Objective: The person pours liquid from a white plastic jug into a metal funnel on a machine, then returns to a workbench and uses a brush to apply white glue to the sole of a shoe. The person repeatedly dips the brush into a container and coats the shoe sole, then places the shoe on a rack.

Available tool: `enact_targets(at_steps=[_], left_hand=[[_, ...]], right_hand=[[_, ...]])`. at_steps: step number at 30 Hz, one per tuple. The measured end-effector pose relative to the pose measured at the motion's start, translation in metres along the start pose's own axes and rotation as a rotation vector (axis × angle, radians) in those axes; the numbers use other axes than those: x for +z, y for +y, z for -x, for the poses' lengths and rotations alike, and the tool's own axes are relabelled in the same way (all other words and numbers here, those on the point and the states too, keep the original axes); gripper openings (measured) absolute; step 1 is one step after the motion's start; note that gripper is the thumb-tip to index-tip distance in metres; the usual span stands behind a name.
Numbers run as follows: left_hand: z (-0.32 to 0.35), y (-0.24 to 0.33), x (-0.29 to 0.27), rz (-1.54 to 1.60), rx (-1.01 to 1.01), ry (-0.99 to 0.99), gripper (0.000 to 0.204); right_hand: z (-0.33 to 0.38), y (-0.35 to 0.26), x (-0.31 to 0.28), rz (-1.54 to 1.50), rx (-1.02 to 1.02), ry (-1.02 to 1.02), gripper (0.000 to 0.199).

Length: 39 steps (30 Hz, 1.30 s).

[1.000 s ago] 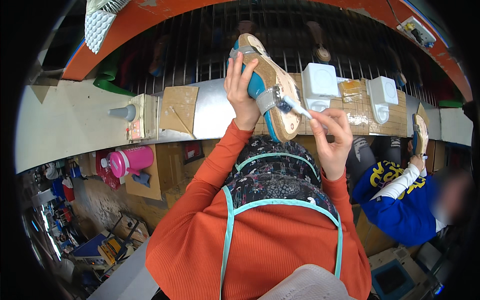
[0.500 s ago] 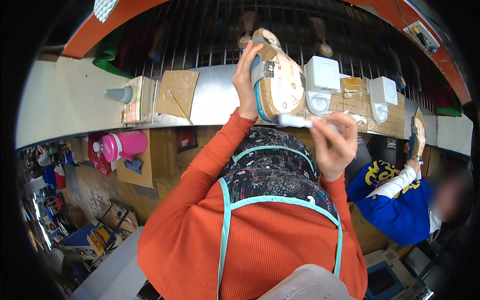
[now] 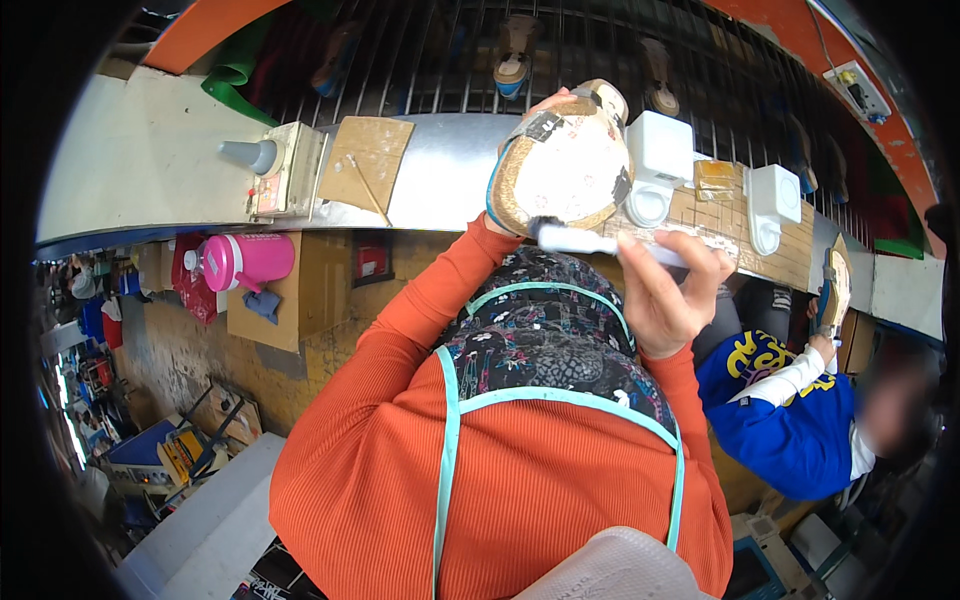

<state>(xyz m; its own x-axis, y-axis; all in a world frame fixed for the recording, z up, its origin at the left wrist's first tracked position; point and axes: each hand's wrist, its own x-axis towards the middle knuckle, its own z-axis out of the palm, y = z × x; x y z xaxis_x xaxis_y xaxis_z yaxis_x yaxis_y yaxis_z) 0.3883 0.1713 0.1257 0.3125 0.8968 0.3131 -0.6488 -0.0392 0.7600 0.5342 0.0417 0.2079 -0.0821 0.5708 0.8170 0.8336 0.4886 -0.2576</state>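
Tan shoe sole (image 3: 562, 165) in left-hand fingers (image 3: 545, 103); right-hand fingers (image 3: 690, 255) closed round white brush (image 3: 590, 241).

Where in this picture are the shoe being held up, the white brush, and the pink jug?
shoe (image 3: 565, 170), head view, on the pale sole facing the camera.
white brush (image 3: 580, 241), head view, on its white handle near the bristles.
pink jug (image 3: 250, 260), head view, on its pink body.
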Motion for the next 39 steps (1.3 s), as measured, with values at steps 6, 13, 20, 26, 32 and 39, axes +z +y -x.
enact_targets(at_steps=[6, 13, 20, 26, 32, 39], left_hand=[[0.005, 0.01, 0.001, -0.08, -0.055, -0.102, 0.069], [0.004, 0.016, 0.007, 0.002, -0.113, -0.116, 0.069], [0.003, 0.016, 0.009, 0.054, -0.161, -0.165, 0.07], [0.006, 0.018, 0.014, 0.089, -0.208, -0.154, 0.072], [0.007, 0.009, 0.007, -0.329, -0.137, -0.178, 0.085], [0.029, 0.018, -0.023, -0.34, -0.248, -0.068, 0.086]], right_hand=[[0.004, -0.003, 0.0, 0.053, 0.12, 0.005, 0.036], [0.009, -0.003, 0.003, 0.046, 0.216, 0.059, 0.045], [0.015, -0.006, 0.004, -0.04, 0.123, 0.031, 0.045], [0.024, -0.004, 0.008, -0.053, 0.069, 0.048, 0.048], [0.028, 0.0, 0.008, -0.039, 0.173, 0.034, 0.042], [0.087, 0.069, -0.011, -0.157, 0.89, 0.023, 0.012]])
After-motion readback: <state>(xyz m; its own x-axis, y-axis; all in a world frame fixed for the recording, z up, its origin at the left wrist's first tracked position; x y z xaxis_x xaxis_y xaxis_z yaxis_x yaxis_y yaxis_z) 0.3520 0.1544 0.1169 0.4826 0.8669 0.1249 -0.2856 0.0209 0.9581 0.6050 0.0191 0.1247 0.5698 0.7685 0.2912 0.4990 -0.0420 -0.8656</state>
